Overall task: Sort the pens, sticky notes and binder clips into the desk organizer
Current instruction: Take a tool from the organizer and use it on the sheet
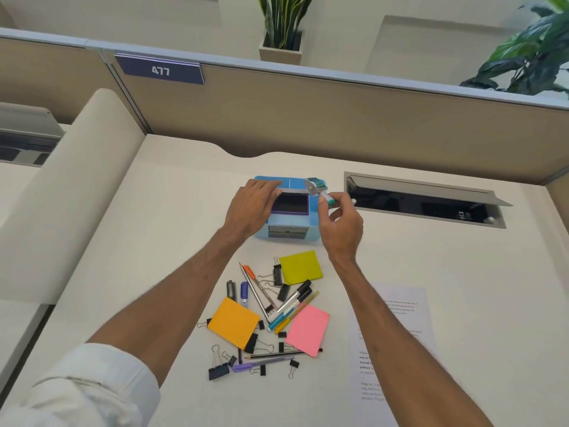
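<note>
Right hand (340, 224) pinches what looks like a pen (324, 200), angled over the right corner of the desk organizer (292, 221) (left hand (251, 204) flat on its rim).

Light blue organizer (289, 231), dark purple down in its well! In front of it, a lime-yellow pad (300, 267); further out an orange pad (233, 322), a pink pad (308, 329), black clips (218, 371). Teal-and-white item (317, 188) at its back right corner.

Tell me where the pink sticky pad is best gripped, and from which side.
The pink sticky pad lies flat, so it is probably best to pinch its right long edge, coming from the right: bare desk borders that edge, while pens and a binder clip crowd the left one.
</note>
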The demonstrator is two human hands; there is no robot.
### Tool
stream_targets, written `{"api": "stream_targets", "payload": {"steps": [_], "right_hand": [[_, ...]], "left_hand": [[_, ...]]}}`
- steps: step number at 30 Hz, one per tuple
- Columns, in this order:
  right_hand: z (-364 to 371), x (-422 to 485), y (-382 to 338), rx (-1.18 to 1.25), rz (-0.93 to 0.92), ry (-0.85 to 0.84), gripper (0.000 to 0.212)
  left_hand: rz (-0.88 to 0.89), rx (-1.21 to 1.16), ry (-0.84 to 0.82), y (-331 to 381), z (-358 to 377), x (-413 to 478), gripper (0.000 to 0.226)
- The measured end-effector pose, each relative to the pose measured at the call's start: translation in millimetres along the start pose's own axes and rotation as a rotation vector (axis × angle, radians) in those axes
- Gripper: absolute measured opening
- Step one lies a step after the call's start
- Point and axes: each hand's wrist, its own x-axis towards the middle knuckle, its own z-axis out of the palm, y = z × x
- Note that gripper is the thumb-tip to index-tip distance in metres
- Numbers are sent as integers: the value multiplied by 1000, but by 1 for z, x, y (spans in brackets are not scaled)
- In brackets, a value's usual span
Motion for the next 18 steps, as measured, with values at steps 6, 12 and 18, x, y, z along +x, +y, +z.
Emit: {"api": "stream_targets", "payload": {"steps": [6,12,18], "right_hand": [[-6,15,-9,-89,-40,-183,23],[6,31,-30,-293,-6,-298,33],[24,55,-46,-472,13,-359,36]], "left_hand": [[-40,-68,33,-2,0,13,38],[-57,-78,90,0,-2,20,36],[-9,-80,97,-1,1,23,31]]}}
